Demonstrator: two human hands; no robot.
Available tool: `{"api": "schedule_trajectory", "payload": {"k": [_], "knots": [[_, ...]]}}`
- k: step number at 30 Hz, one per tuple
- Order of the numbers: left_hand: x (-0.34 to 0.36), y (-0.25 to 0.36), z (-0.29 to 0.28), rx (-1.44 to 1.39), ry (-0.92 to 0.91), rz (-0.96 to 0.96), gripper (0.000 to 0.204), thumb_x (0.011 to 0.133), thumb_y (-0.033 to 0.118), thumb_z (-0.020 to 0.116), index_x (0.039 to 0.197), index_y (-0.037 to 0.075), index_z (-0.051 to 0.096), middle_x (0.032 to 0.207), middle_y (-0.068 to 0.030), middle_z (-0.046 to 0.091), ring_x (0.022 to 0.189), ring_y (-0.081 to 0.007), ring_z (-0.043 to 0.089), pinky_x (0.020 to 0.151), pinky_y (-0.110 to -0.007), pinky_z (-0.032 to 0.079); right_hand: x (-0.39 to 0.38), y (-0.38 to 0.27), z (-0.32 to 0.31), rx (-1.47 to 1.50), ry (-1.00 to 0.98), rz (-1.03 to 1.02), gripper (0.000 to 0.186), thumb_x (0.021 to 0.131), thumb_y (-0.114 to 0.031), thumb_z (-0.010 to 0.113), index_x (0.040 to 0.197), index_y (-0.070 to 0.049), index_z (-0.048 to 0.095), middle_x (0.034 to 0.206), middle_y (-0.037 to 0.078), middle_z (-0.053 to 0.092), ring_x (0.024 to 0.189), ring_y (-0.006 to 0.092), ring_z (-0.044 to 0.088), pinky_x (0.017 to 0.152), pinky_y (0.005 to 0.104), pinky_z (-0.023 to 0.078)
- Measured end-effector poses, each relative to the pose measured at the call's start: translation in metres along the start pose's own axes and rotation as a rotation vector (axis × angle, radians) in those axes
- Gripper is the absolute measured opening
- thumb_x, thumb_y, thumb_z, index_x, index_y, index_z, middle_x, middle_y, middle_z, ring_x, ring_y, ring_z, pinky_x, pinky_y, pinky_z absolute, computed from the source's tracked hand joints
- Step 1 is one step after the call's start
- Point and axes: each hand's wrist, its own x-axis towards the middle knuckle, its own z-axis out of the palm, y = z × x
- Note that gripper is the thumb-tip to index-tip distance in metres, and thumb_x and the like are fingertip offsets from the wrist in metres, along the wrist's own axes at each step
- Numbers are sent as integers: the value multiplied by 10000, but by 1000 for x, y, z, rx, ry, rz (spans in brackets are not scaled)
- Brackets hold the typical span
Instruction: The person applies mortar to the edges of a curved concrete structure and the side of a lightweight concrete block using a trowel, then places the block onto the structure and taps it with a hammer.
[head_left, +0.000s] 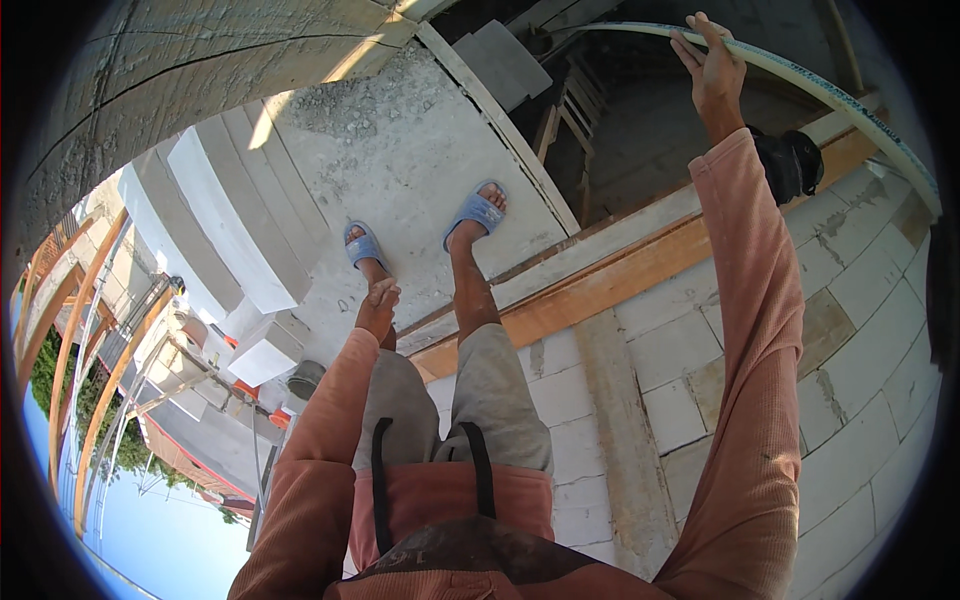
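Observation:
My right hand [712, 75] is raised at the upper right, its fingers on a long pale hose-like strip [800, 75] that curves toward the right rim. A black object [795, 165], too unclear to name, lies behind my right wrist. My left hand [382, 305] hangs in front of my lower leg, fingers loosely closed with nothing visible in them. My feet, in blue slide sandals [470, 215], stand apart on a dusty concrete landing [400, 130].
Dark opening with wooden pieces [580, 120] ahead; timber beam [540, 320] along the pale block wall [860, 390]. Stacked white blocks [230, 220] and a bucket [305, 380] at left. Bent-looking timber poles, metal rails, trees and sky beyond a drop. Rough beam [170, 60] at upper left.

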Motion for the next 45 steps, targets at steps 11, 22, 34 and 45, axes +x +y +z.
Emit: {"api": "schedule_trajectory", "payload": {"k": [11,22,34,45], "knots": [[-4,10,-2,-408,52,-336,450,1001,373,627,1390,151,584,1197,1,671,1109,-131,621,920,-327,479,-8,63,1,106,130,85,296,950,-143,715,1174,24,616,1108,122,647,1041,323,716,983,404,581],[-25,1,-17,-431,63,-427,498,996,409,633,1428,174,556,1320,-33,634,1280,-192,566,1022,-417,434,-51,164,14,149,204,24,231,993,-131,662,1160,25,628,1169,106,618,1110,315,694,1017,417,571],[-17,91,4,-489,-145,-256,491,1021,403,576,1439,147,540,1367,-70,618,1292,-216,570,1050,-390,444,-193,-45,-20,36,172,-118,381,1025,-297,650,1196,43,621,1250,169,645,1147,255,678,1054,389,535],[-29,161,-21,-294,-436,273,528,1030,381,544,1474,99,495,1421,-115,592,1323,-254,551,1091,-400,423,-337,-232,36,-344,328,-401,387,1012,-372,673,1067,10,656,1038,117,723,831,194,738,769,302,582]]}}
